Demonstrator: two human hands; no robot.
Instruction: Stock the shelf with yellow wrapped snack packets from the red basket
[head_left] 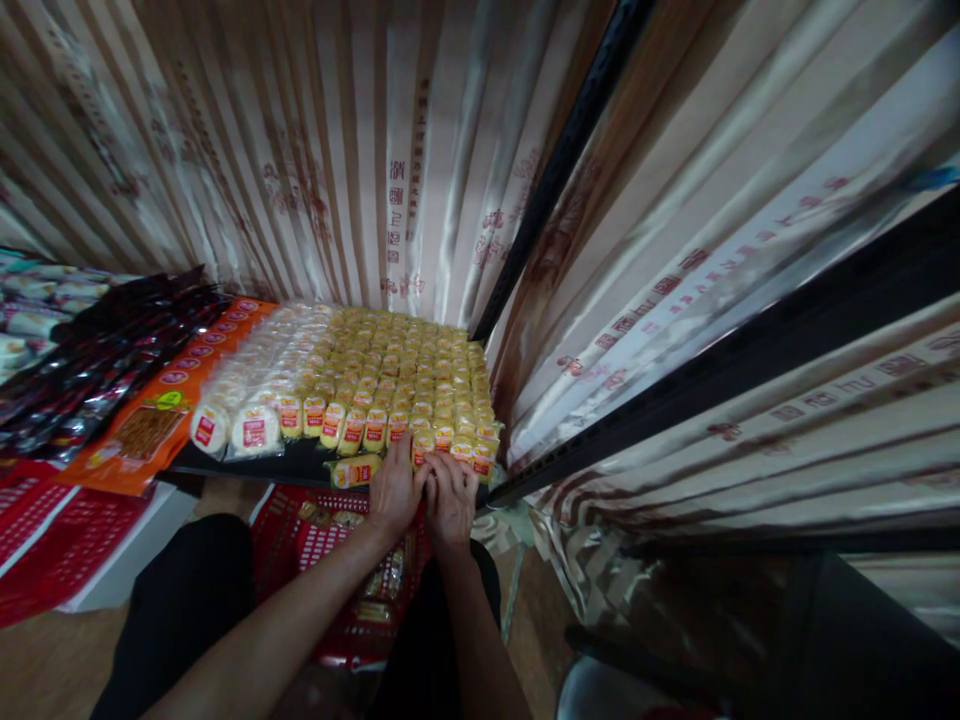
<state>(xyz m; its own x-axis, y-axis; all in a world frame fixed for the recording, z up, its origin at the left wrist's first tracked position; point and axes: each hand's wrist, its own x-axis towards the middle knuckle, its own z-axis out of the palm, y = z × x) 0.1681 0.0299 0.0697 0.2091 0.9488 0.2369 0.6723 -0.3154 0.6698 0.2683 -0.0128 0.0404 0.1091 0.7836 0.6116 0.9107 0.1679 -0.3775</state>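
Rows of small yellow wrapped snack packs (390,375) with red-and-white labels fill a black shelf (292,462). Both my hands meet at the shelf's front edge. My left hand (395,487) has its fingers curled onto the front row of packs. My right hand (451,492) presses beside it, fingers bent over a pack in the same row. One yellow pack (355,470) lies loose on its side on the shelf lip, just left of my left hand. What exactly each hand grips is hidden by the fingers.
White round wrapped packs (251,425) sit left of the yellow ones. Orange packets (161,420) and dark glossy packets (90,365) lie further left. A red plastic basket (315,545) holding more packs rests below between my knees. Striped printed paper lines the back and right walls.
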